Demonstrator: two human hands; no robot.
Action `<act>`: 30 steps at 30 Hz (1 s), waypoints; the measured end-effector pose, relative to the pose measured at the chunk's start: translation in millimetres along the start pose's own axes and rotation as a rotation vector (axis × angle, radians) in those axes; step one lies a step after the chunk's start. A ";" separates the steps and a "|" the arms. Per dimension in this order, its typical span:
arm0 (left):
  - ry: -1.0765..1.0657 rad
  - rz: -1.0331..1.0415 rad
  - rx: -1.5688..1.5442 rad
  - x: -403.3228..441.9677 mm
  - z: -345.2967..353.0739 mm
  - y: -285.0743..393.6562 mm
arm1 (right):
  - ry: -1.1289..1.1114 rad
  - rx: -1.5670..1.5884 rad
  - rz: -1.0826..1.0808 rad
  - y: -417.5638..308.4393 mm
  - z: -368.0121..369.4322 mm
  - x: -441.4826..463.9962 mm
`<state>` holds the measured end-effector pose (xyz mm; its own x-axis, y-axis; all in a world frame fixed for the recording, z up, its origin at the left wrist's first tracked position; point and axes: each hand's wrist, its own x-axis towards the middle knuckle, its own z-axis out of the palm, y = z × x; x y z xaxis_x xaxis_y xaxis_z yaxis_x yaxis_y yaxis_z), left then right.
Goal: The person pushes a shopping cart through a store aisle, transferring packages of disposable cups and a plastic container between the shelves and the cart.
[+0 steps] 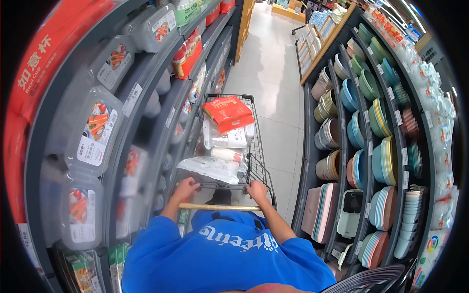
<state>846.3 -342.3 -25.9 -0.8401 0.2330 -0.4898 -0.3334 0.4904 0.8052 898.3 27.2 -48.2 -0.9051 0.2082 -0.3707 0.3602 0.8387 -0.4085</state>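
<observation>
A black wire shopping cart (260, 163) stands in front of me. My left hand (186, 188) is closed on the left of its near rim, and my right hand (257, 191) is closed on the right of that rim. Across my forearms runs a yellowish bar (220, 207), nearer to my body than the hands. Inside the cart, a red package (228, 113) lies on top of white packages (229, 138). A clear plastic bag of goods (207, 166) lies closest to my hands.
Shelves of clear food boxes (97, 129) rise close on the left. On the right, shelves hold coloured bins (328, 134), bowls (386, 156) and basins. A tiled aisle floor (273, 63) runs ahead between them, with a rack (322, 34) farther along on the right.
</observation>
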 end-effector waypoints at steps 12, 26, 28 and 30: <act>0.006 0.023 0.051 37.1 -3.9 14.7 | 0.064 0.005 0.023 -0.8 -7.0 33.9; 0.025 -0.001 0.092 105.0 -8.5 64.4 | -0.002 0.118 0.022 -3.4 -54.2 103.0; 0.025 -0.003 0.092 114.0 -10.7 75.1 | -0.015 0.185 0.000 2.4 -57.6 112.1; 0.024 -0.019 0.068 119.4 -12.8 90.8 | -0.044 0.306 -0.033 7.7 -61.8 119.7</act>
<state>710.3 -280.7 -7.0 -0.8440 0.2034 -0.4963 -0.3203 0.5511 0.7705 778.8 89.6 -44.1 -0.9093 0.1556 -0.3860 0.3879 0.6531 -0.6504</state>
